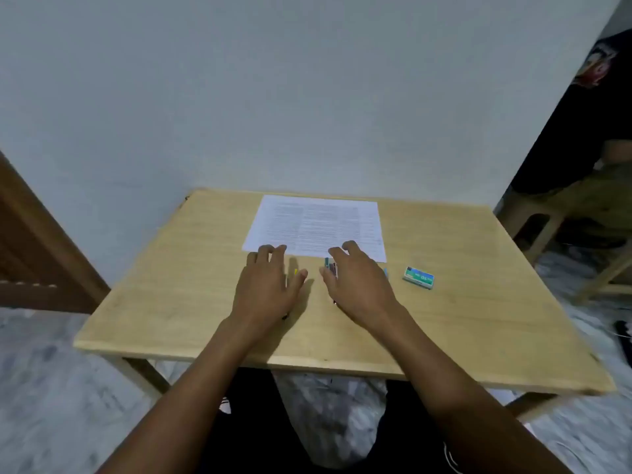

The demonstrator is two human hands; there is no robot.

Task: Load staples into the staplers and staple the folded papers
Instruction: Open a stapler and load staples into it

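Note:
A printed white paper (316, 224) lies flat at the far middle of the light wooden table (171, 285). My left hand (265, 285) hovers just before its near left corner, fingers relaxed, holding nothing. My right hand (355, 282) hovers near the paper's near edge, fingers loosely spread, over small staplers (329, 263) that are mostly hidden; only teal and dark bits show. A sliver of yellow (295, 271) shows beside my left thumb. A green and white staple box (418, 277) lies to the right of my right hand.
The table stands against a white wall (307, 97). A wooden door frame (41, 241) is at the left. A wooden stool (561, 217) and dark clothing are at the right. My legs are under the table's near edge.

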